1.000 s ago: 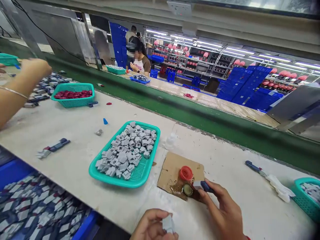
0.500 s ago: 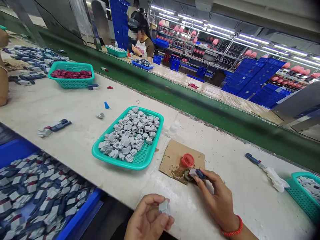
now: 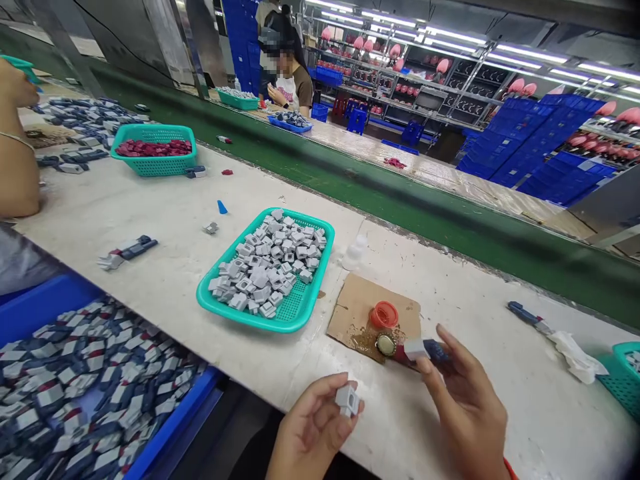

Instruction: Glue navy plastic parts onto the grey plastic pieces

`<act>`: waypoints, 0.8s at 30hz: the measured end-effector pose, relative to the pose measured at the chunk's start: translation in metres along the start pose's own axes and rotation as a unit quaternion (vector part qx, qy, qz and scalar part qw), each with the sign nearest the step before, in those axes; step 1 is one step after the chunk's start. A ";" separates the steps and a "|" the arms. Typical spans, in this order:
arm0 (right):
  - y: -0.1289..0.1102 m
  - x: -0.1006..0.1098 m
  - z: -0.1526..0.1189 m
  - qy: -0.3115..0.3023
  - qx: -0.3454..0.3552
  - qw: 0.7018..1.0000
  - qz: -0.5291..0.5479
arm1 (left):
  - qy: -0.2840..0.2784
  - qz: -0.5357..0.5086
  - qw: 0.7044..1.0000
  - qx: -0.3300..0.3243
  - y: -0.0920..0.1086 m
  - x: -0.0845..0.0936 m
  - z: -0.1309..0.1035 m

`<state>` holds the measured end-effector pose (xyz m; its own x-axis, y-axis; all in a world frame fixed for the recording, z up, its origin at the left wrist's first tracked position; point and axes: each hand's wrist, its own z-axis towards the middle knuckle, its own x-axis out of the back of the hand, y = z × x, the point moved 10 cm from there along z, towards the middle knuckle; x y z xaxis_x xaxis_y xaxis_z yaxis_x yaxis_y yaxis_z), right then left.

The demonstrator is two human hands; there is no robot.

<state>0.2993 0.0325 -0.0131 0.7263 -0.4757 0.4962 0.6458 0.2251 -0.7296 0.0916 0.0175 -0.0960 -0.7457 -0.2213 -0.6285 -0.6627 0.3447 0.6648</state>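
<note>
My left hand [image 3: 313, 430] pinches a small grey plastic cap [image 3: 347, 400] at the table's front edge. A little to its right, my right hand [image 3: 465, 403] holds a small dark blue and white part [image 3: 425, 349] by its end, its tip close to a metal bottle cap [image 3: 385, 344] on a stained cardboard square [image 3: 350, 308]. Behind the bottle cap, a red plastic cap [image 3: 383, 314] rests on the same cardboard. Left of the cardboard stands a teal basket [image 3: 295, 315] heaped with several grey caps [image 3: 270, 267].
A blue bin [image 3: 75, 373] of finished blue and white parts stands below the table at the left. A co-worker's arm [image 3: 17, 167] leans on the table far left, near a teal basket of red pieces [image 3: 153, 149]. A green conveyor [image 3: 400, 207] runs behind. Another teal basket [image 3: 627, 373] and white rag [image 3: 575, 353] lie at right.
My right hand shifted slightly right with the blue part, off the bottle cap. My left hand rose and turned the grey cap outward. The view tilted down a little.
</note>
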 end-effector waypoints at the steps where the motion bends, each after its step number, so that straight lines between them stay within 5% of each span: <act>1: 0.000 -0.003 -0.005 -0.015 -0.029 0.999 0.028 | -0.006 0.006 1.000 0.000 -0.002 -0.001 0.000; 9: -0.015 -0.037 -0.027 -0.115 -0.084 0.969 0.200 | 0.007 -0.005 0.999 0.039 -0.012 0.002 0.001; 24: -0.017 -0.051 -0.036 -0.144 -0.128 0.956 0.220 | 0.047 0.006 0.998 0.041 -0.012 0.004 -0.001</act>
<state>0.2427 0.0225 -0.0423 0.9731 -0.1198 0.1968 0.2106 0.1156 -0.9707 0.0964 0.0116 -0.1061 -0.7597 -0.2989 -0.5775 -0.6480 0.4215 0.6344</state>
